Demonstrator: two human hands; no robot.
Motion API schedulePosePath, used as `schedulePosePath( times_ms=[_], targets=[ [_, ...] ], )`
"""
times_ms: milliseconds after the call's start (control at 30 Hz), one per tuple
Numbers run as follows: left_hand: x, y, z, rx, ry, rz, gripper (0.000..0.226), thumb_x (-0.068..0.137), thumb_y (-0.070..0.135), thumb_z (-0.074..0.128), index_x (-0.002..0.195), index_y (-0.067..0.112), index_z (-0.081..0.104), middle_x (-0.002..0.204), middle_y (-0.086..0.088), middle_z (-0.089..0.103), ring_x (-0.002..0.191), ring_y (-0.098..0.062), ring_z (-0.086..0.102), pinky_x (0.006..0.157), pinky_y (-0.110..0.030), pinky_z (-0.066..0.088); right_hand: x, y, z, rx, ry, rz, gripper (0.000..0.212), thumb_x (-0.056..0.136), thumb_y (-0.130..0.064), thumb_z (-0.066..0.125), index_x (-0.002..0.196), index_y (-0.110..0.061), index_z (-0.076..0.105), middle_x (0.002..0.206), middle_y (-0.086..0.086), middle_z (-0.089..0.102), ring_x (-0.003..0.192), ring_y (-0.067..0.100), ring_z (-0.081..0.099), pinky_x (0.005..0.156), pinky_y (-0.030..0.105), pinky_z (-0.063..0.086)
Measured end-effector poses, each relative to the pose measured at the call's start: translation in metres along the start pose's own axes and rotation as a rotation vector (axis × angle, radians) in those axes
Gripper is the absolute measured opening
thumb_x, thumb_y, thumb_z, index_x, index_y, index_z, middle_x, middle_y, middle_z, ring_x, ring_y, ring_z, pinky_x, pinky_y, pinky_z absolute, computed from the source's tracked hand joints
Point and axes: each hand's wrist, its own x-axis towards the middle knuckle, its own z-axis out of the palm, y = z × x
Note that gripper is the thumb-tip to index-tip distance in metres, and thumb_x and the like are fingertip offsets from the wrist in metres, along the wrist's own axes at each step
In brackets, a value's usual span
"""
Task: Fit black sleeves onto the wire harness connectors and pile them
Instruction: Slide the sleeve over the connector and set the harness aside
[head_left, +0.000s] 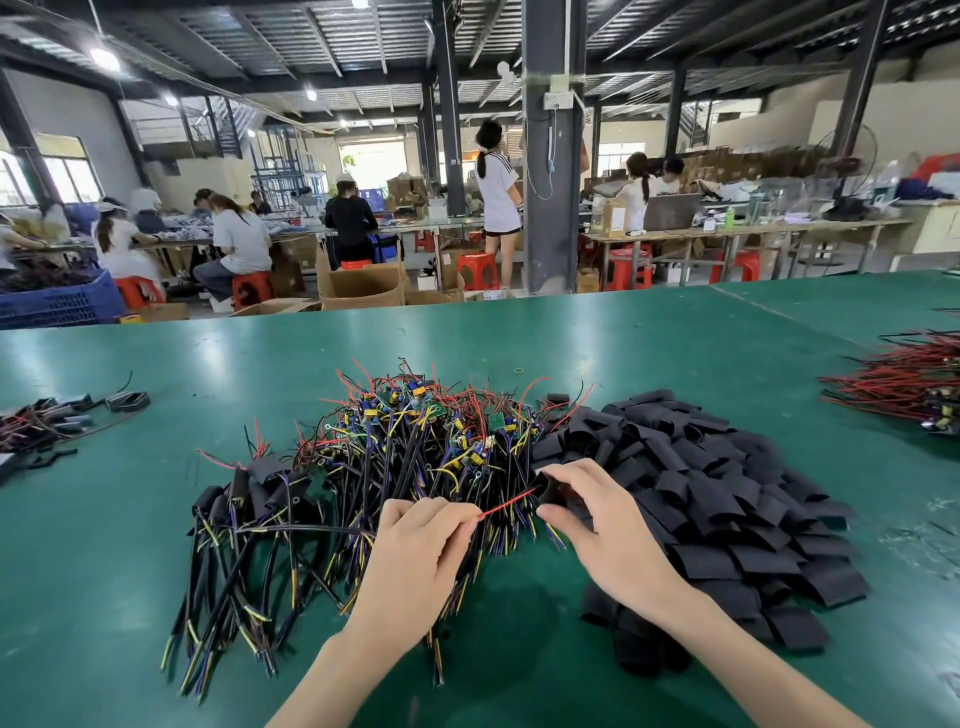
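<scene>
The green table (104, 519) is stretching wide across the view, its far edge running bare from side to side with open green behind the piles. On the right, the big heap of black sleeves (727, 499) is spilling toward the near edge, its left flank touching the tangle of wire harnesses (415, 441) sitting in the middle, little green boards and yellow parts poking out on top. Left of that tangle, a smaller pile of sleeved harnesses (249, 499) is lying with its cable ends fanning toward the person. Open green is showing between the sleeve heap and the bundle of red wires (898, 384) running off the right edge, and more on the left before a small cluster of black pieces (52, 415) at that edge. Between the two forearms, a bare patch of table is lying open.

Now the hands, close together at the near side of the tangle. The left hand (421, 545) is curling its fingers and pinching a harness by its red wire (506, 503), which is pointing right. The right hand (597, 525) is pinching one black sleeve (553, 491) between thumb and forefinger, the other fingers loosely bent, with the wire's tip reaching the sleeve. A small rubber band (518, 371) is lying alone beyond the tangle.
</scene>
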Motion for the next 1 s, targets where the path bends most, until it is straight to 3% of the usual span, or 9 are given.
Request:
schedulePosePath(
  times_ms=[133,200,300,467,567,667,767,900,1000],
  targets=[
    [0.001,-0.001,-0.001,0.061,0.017,0.059,0.023,0.092,0.026,0.047,0.09,0.021,0.069,0.076,0.014,0.06,0.072,-0.004,0.045,0.074,-0.027,0.033,-0.001,-0.001,-0.004,-0.105,-0.028,-0.058,0.03,0.089,-0.017,0.063,0.118,-0.013,0.06,0.109,-0.005,0.054,0.101,0.011,0.052,0.092,0.013,0.034],
    [0.001,-0.001,-0.002,0.117,-0.005,0.096,0.023,0.092,0.025,0.047,0.088,0.022,0.069,0.073,0.013,0.058,0.07,-0.007,0.048,0.074,-0.027,0.033,-0.001,0.0,-0.004,-0.375,-0.02,-0.174,0.029,0.085,-0.02,0.067,0.113,-0.015,0.063,0.106,-0.002,0.057,0.098,0.02,0.054,0.092,0.03,0.037],
    [0.002,0.006,0.0,0.113,-0.061,0.116,0.024,0.093,0.025,0.045,0.087,0.021,0.067,0.073,0.011,0.054,0.069,-0.01,0.049,0.074,-0.029,0.034,-0.002,-0.009,0.001,-0.691,-0.057,-0.295,0.034,0.075,-0.032,0.074,0.106,-0.023,0.064,0.103,-0.005,0.059,0.097,0.022,0.056,0.095,0.041,0.034],
    [-0.006,0.017,0.005,-0.234,-0.123,-0.081,0.01,0.093,0.015,0.049,0.098,0.023,0.051,0.085,0.018,0.052,0.083,-0.001,0.044,0.077,-0.022,0.035,-0.009,-0.022,0.018,-0.552,-0.267,-0.294,0.033,0.096,-0.036,0.041,0.125,-0.02,0.041,0.115,0.0,0.045,0.099,0.02,0.048,0.086,0.031,0.043],
    [-0.007,0.016,0.0,-0.464,-0.213,-0.232,0.028,0.091,0.017,0.053,0.11,0.035,0.041,0.093,0.017,0.055,0.091,-0.013,0.051,0.083,-0.027,0.042,-0.012,-0.02,0.02,-0.551,-0.338,-0.241,0.035,0.101,-0.036,0.028,0.134,-0.022,0.028,0.115,0.001,0.036,0.101,0.021,0.042,0.086,0.03,0.038],
    [0.001,0.002,-0.013,-0.266,-0.344,-0.105,0.037,0.083,0.046,0.052,0.117,0.042,0.038,0.109,0.03,0.047,0.106,0.0,0.044,0.096,-0.019,0.028,-0.014,-0.016,0.017,-0.582,-0.343,-0.236,0.036,0.102,-0.035,0.026,0.136,-0.021,0.025,0.111,0.0,0.037,0.1,0.021,0.041,0.087,0.03,0.036],
    [0.006,-0.025,-0.027,-0.069,-0.54,-0.086,0.054,0.068,0.067,0.05,0.116,0.042,0.047,0.113,0.034,0.041,0.112,0.012,0.027,0.097,-0.022,0.02,-0.013,-0.012,0.012,-0.556,-0.331,-0.193,0.035,0.102,-0.037,0.028,0.134,-0.023,0.026,0.108,-0.001,0.037,0.1,0.019,0.041,0.087,0.028,0.035],
    [0.006,-0.043,-0.033,-0.043,-0.58,-0.116,0.03,0.075,0.049,0.07,0.1,0.035,0.063,0.106,0.03,0.045,0.106,0.009,0.03,0.095,-0.024,0.021,-0.011,-0.01,0.009,-0.565,-0.329,-0.166,0.036,0.101,-0.038,0.03,0.134,-0.023,0.027,0.108,-0.002,0.039,0.099,0.017,0.041,0.083,0.024,0.032],
    [0.006,-0.044,-0.031,-0.062,-0.537,-0.115,0.019,0.08,0.043,0.07,0.095,0.035,0.063,0.101,0.029,0.048,0.103,0.01,0.032,0.093,-0.023,0.024,-0.011,-0.009,0.008,-0.593,-0.328,-0.148,0.039,0.1,-0.043,0.027,0.134,-0.023,0.03,0.108,-0.003,0.043,0.098,0.018,0.043,0.082,0.026,0.031]
  ],
)
